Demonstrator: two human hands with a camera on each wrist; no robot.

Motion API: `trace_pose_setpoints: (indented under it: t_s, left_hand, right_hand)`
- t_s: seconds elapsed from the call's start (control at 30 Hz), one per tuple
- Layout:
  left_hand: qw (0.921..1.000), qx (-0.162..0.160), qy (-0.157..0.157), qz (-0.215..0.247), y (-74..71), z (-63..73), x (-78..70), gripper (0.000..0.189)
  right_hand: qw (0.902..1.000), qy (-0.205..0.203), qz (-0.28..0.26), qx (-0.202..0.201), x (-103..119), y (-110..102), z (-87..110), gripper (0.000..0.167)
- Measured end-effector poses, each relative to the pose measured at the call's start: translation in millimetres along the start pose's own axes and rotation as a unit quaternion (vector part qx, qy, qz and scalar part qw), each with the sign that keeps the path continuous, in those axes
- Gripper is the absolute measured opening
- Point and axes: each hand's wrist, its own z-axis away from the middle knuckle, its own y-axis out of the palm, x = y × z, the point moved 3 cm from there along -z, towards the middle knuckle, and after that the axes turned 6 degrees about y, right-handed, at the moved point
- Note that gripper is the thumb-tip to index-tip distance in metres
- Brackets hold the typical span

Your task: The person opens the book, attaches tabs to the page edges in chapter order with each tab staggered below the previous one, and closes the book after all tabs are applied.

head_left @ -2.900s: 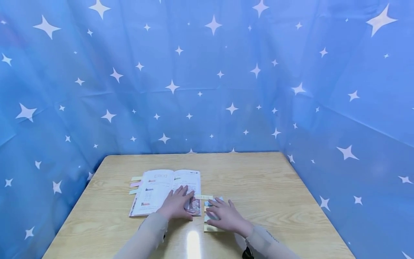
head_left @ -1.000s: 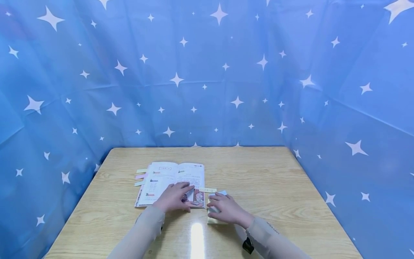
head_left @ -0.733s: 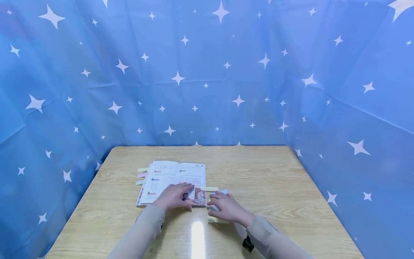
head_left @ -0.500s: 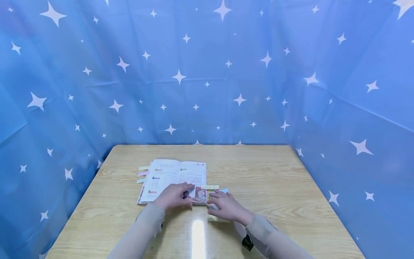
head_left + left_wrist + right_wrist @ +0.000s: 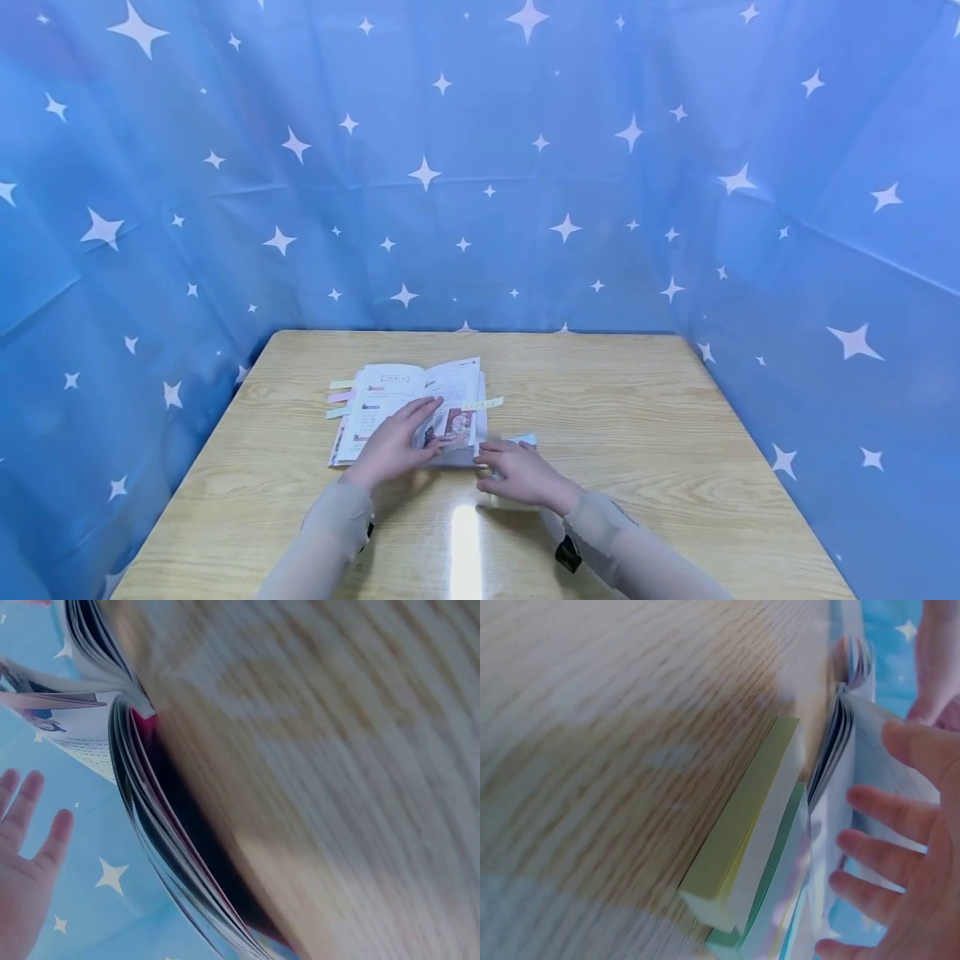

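Note:
An open book (image 5: 386,404) lies left of the table's middle, with paper tabs (image 5: 341,397) along its left edge. Its right-hand page (image 5: 453,383) is raised off the pages beneath, and a yellow paper strip (image 5: 483,403) sticks out from it. My left hand (image 5: 397,442) is over the lower part of the book, fingers extended; whether it touches the page I cannot tell. My right hand (image 5: 525,473) has its fingers spread, just right of the book and above stacked sticky-note pads (image 5: 739,847) in yellow, green and other colours. It grips nothing.
The wooden table (image 5: 637,417) extends around the book, with a bright light reflection (image 5: 465,550) near the front. A blue curtain with white stars (image 5: 487,208) stands behind and along both sides.
The right-hand page has risen from lying flat, carrying the yellow strip up and away from the pads. My left hand's fingers have straightened. The head view has shifted slightly.

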Motion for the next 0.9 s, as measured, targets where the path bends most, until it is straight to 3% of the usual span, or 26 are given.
trace_pose_setpoints:
  t_s: [0.13,0.27,0.5,0.9]
  left_hand:
    - [0.9991,-0.042,-0.005,0.007,-2.7,1.8,0.2,0.081]
    - [0.9963,-0.077,-0.032,0.023,-5.9,6.5,0.0,0.088]
    - [0.9844,-0.161,-0.050,0.050,-18.1,14.1,-0.9,0.092]
    - [0.9665,-0.250,-0.017,0.055,-45.0,16.7,-6.1,0.095]
  right_hand:
    - [0.9999,-0.005,0.002,0.010,2.5,1.9,-5.0,0.040]
    - [0.9998,-0.006,0.007,0.017,4.8,3.3,-10.0,0.041]
    - [0.9996,0.015,0.000,0.024,10.2,5.6,-25.0,0.052]
    - [0.9988,-0.014,0.018,0.043,34.4,22.7,-56.9,0.068]
